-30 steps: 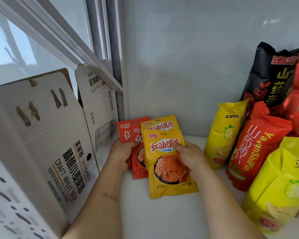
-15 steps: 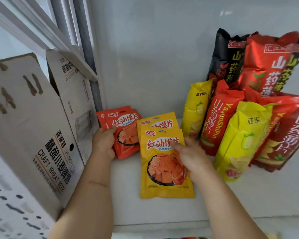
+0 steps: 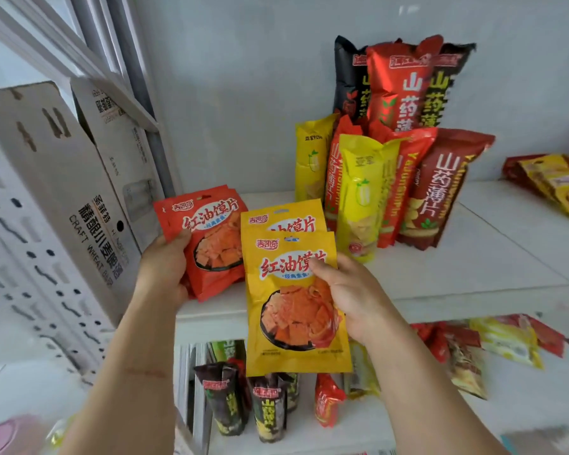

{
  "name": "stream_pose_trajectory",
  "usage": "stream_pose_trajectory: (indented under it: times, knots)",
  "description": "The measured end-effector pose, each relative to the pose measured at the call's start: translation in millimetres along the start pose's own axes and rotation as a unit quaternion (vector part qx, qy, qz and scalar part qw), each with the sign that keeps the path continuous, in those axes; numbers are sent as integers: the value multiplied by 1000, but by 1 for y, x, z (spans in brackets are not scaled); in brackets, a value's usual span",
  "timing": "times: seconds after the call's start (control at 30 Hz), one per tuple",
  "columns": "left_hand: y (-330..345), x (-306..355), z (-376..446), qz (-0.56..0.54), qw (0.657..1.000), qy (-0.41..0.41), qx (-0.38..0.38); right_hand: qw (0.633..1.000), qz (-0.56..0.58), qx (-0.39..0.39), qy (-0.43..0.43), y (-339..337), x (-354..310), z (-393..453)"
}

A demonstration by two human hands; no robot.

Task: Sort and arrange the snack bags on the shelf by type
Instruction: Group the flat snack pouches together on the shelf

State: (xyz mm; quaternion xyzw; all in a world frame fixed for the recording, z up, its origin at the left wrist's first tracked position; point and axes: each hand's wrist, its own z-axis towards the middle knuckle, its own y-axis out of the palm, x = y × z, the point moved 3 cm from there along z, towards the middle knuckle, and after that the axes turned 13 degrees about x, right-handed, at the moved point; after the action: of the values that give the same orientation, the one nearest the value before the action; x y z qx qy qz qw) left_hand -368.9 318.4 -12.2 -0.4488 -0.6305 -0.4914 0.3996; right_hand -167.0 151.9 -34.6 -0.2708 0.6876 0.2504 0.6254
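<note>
Looking down from the head view: two stacks of flat snack bags are held up in front of the white shelf point(image 3: 473, 257).

The left hand point(image 3: 165, 267) is closed on the red bags point(image 3: 211, 238), thumb on the front lower-left corner; at least two red bags are fanned in that grip, held over the shelf's left end.

The right hand point(image 3: 349, 293) is closed on the yellow bags point(image 3: 289, 310), thumb across the printed front, fingers behind; two yellow bags are seen, one offset above the other. The lower edge of the front bag hangs past the shelf's front lip.

The red and yellow stacks overlap slightly, yellow in front.

On the shelf, to the right rear, a cluster of upright chip bags point(image 3: 404, 165) is stood against the wall: yellow, red, dark red and black.

At far right, more flat bags point(image 3: 552, 182) are laid on the shelf.

A cardboard box point(image 3: 89, 178) is stood left of the shelf.

On the lower shelf point(image 3: 523, 399), dark bags point(image 3: 243, 405) are stood upright and mixed packets are scattered.
</note>
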Motion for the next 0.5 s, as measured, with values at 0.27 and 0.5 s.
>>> stream_pose_trajectory:
  times: [0.27, 0.5]
  knots:
    - [-5, -40, -140, -8, 998, -12, -53, 999, 35, 17, 31, -132, 25, -86]
    - [84, -92, -243, 19, 991, -26, -131, 989, 46, 140, 21, -282, 24, -133]
